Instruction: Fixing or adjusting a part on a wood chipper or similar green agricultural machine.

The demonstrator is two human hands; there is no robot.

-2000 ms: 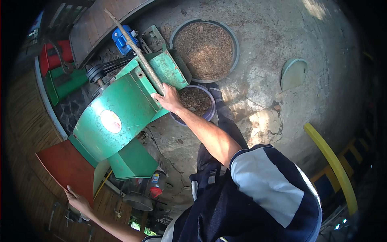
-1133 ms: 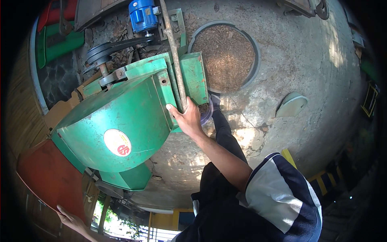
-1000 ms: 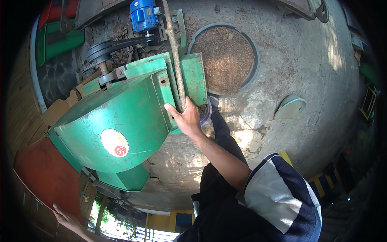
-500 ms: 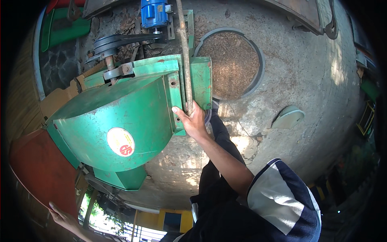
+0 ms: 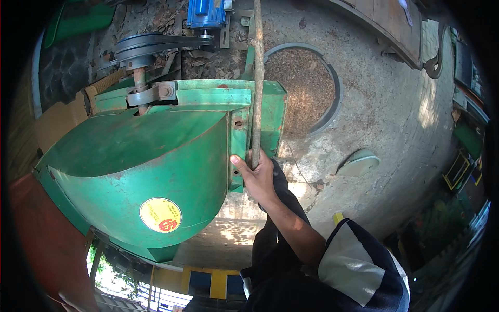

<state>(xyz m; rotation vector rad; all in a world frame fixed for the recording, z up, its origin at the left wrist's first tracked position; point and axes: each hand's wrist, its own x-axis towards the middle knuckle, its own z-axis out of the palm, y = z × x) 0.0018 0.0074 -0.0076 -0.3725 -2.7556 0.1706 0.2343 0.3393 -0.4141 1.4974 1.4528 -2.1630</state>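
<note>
A green metal machine (image 5: 135,187) with a rounded drum housing and an oval sticker fills the left half. A long wooden stick (image 5: 257,88) runs up along its right side. My right hand (image 5: 261,182) is closed round the stick's near end, with the thumb against the machine's green flange (image 5: 238,140). Its other fingers are partly hidden behind the stick and flange. At the lower left rim, my left hand (image 5: 71,306) is at the lower edge of a reddish-orange metal chute (image 5: 49,239). Only a dim part of that hand shows, so its grip is unclear.
A blue motor (image 5: 205,14) and black belt pulley (image 5: 140,49) sit at the machine's far side. Right of it, a round dark-rimmed container (image 5: 301,88) holds brown shredded material. A pale green bowl-like piece (image 5: 359,163) lies on the concrete floor. A wooden bench (image 5: 384,26) stands far right.
The view has shifted, so the machine sits lower and looks larger. My right hand keeps its hold on the stick. My left hand has slid nearly out of the lower left rim.
</note>
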